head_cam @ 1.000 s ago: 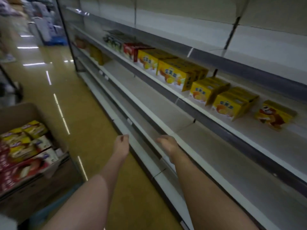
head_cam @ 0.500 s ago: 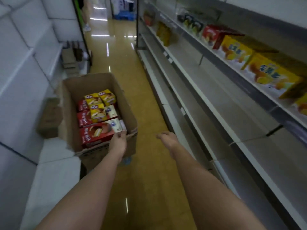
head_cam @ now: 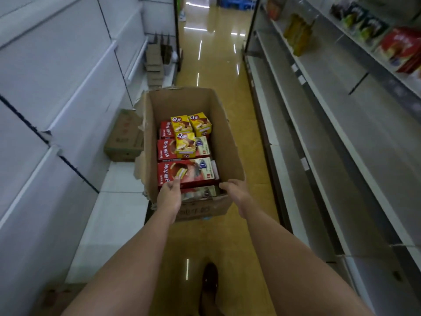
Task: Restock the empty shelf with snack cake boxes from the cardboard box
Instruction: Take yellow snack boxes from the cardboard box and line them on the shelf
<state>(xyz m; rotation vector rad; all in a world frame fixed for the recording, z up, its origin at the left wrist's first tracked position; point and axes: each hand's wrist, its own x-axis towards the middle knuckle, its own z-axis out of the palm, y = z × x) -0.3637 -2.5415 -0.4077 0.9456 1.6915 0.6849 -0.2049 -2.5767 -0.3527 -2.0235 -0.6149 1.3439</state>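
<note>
**Both hands at the near red box: take it by the short ends**

Your cardboard box point(head_cam: 230, 142) stands open in the aisle ahead of you, with the empty shelf point(head_cam: 355, 142) off to your right. Your left hand point(head_cam: 169, 195) has its fingers curled onto the near edge of the long red snack cake box point(head_cam: 185, 173); your right hand point(head_cam: 234, 190) rests at the carton's near rim by that box's other end, fingers bent, and whether it has hold of anything you cannot tell from here.

Expect the red box to be light, stiff paperboard, glossy and a little slippery, and easy to dent. Grip it at both short ends and lift it level.

The three small yellow boxes point(head_cam: 185, 144) lying on top show a large "Q" and a chocolate-coated cake. The red boxes carry white Chinese lettering, too blurred to read with confidence. Print on the carton's near outer face is illegible
</note>
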